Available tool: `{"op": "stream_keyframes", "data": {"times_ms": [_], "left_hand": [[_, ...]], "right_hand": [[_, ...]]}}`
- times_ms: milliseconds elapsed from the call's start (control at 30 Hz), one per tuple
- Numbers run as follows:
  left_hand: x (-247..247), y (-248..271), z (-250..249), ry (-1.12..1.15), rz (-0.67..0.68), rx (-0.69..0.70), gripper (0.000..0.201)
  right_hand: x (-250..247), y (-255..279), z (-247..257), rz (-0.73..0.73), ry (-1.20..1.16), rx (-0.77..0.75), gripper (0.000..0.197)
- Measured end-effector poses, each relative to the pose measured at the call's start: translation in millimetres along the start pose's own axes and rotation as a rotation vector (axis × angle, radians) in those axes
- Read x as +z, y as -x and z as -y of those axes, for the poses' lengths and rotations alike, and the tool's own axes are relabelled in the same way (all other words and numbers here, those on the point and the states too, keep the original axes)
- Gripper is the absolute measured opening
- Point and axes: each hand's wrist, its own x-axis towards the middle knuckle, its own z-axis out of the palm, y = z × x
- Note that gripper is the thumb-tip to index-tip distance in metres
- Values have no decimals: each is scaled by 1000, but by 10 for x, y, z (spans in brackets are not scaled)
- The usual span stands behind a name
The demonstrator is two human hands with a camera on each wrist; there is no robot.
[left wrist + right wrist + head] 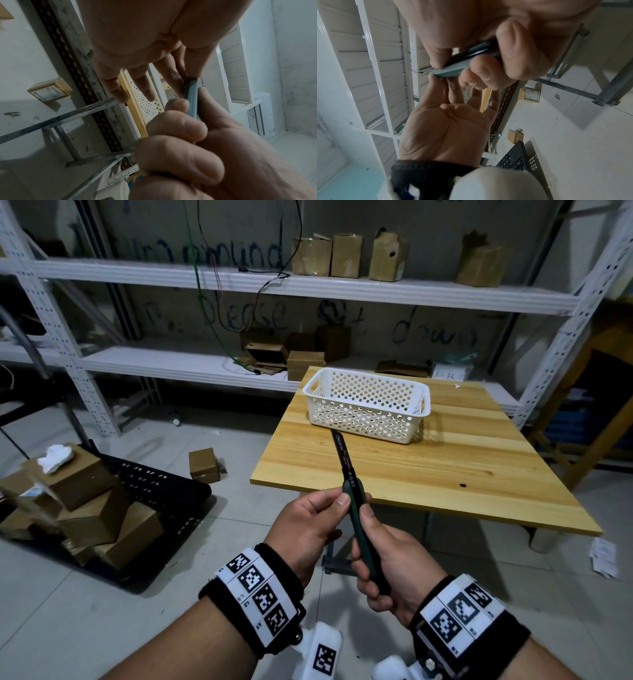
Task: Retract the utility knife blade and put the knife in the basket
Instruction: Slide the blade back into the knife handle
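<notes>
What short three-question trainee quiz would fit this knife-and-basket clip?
1. True or false: the utility knife already lies in the basket.
2. Which hand wraps the knife's handle? A) left hand B) right hand
3. Fill in: the basket stands on the wooden ____.

Key: 1 false, since both hands hold it in front of the table with the blade out; 2 B; 3 table.

I read this as a storeroom or warehouse back room. White perforated steel shelving (pixel 281 285) against a bare scrawled-on concrete wall (pixel 205 251) carries taped cardboard boxes (pixel 346 254), with loose cables (pixel 205 302) hanging. More cartons (pixel 82 491) pile on a black flatbed cart (pixel 164 491) on the tiled floor (pixel 102 611), beside a plain wooden table (pixel 445 474).
</notes>
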Motion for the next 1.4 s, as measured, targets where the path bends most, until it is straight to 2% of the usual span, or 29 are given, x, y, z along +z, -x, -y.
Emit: {"op": "stream_keyframes", "data": {"times_ms": [1400], "left_hand": [[-35,1,6,87,-7,8,24]], "right_hand": [[-12,-5,28,55,-55,-34,51]]}}
